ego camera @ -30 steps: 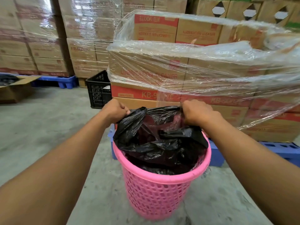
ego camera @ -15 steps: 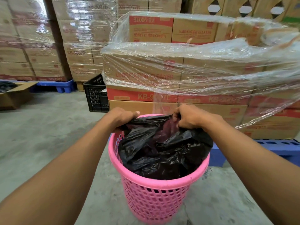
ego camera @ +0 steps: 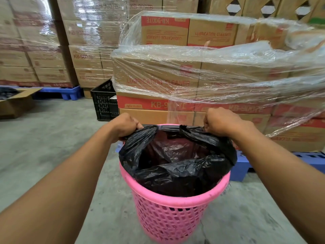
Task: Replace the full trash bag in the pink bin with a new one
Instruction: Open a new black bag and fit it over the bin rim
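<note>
A pink perforated bin (ego camera: 168, 213) stands on the concrete floor in front of me. A black trash bag (ego camera: 175, 173) sits inside it with its mouth spread open. My left hand (ego camera: 125, 126) grips the bag's far edge at the left. My right hand (ego camera: 221, 122) grips the same edge at the right. The edge is stretched taut between both hands along the bin's far rim. The bag's near side sags inside the bin, leaving the near rim bare. What lies at the bag's bottom is hidden.
Right behind the bin stands a pallet of cardboard boxes (ego camera: 202, 81) in loose stretch wrap on a blue pallet (ego camera: 246, 166). A black crate (ego camera: 105, 103) stands at its left. More wrapped boxes fill the back left, and an open carton (ego camera: 15, 103) sits at far left.
Both hands moved apart along the far rim, and the bunched bag mouth has been pulled open and taut. The bag now hangs open inside the bin.
</note>
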Demonstrator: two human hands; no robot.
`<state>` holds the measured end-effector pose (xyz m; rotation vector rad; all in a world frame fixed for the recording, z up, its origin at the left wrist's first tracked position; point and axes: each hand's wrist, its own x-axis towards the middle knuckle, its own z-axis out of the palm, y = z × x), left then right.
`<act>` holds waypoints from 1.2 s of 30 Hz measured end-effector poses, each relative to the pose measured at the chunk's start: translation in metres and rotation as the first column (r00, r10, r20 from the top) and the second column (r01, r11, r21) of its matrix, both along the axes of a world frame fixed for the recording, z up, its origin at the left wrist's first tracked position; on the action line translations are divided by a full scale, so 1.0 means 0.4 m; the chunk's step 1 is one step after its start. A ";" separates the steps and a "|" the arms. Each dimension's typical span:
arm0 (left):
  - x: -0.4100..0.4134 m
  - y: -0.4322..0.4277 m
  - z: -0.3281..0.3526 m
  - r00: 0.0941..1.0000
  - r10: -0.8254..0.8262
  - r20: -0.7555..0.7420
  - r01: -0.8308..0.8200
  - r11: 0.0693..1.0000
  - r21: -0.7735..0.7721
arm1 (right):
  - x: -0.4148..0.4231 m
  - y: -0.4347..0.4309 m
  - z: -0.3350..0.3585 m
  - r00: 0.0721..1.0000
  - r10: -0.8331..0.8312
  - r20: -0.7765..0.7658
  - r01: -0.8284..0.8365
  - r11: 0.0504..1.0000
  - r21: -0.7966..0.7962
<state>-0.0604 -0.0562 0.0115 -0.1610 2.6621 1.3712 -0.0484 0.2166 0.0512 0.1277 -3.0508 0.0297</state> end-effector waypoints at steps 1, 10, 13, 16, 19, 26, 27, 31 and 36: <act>-0.007 0.001 0.004 1.000 0.028 -0.012 -0.028 0.998 -0.064 | 0.005 -0.001 -0.002 0.999 -0.041 -0.022 0.042 0.998 0.042; 0.004 0.118 -0.035 0.975 -0.061 -0.212 -0.163 0.449 -0.878 | 0.017 -0.065 -0.005 0.980 -0.197 0.034 0.194 0.978 0.080; -0.001 0.117 -0.065 0.973 -0.117 -0.200 -0.120 0.480 -0.869 | 0.010 -0.045 -0.032 0.984 -0.174 0.028 0.171 0.982 0.074; -0.002 0.104 -0.081 0.954 -0.120 -0.274 -0.178 0.510 -0.842 | 0.002 -0.011 -0.062 0.984 -0.175 0.027 0.173 0.984 0.048; -0.004 0.090 -0.093 0.920 -0.092 -0.382 -0.262 0.582 -0.770 | -0.010 0.012 -0.084 0.982 -0.183 -0.046 0.182 0.983 -0.032; -0.055 0.067 -0.123 0.854 -0.213 -0.475 -0.212 0.690 -0.692 | -0.048 0.004 -0.133 0.960 -0.152 -0.233 0.133 0.987 -0.094; -0.064 0.061 -0.122 0.855 -0.194 -0.482 -0.210 0.720 -0.661 | -0.059 0.005 -0.137 0.958 -0.155 -0.243 0.131 0.985 -0.111; -0.104 0.040 -0.130 0.911 -0.134 -0.389 -0.151 0.771 -0.618 | -0.118 0.012 -0.160 0.961 -0.126 -0.247 0.085 0.982 -0.169; -0.156 0.031 -0.142 0.964 -0.062 -0.258 -0.112 0.786 -0.608 | -0.181 0.039 -0.201 0.973 -0.109 -0.204 0.064 0.974 -0.217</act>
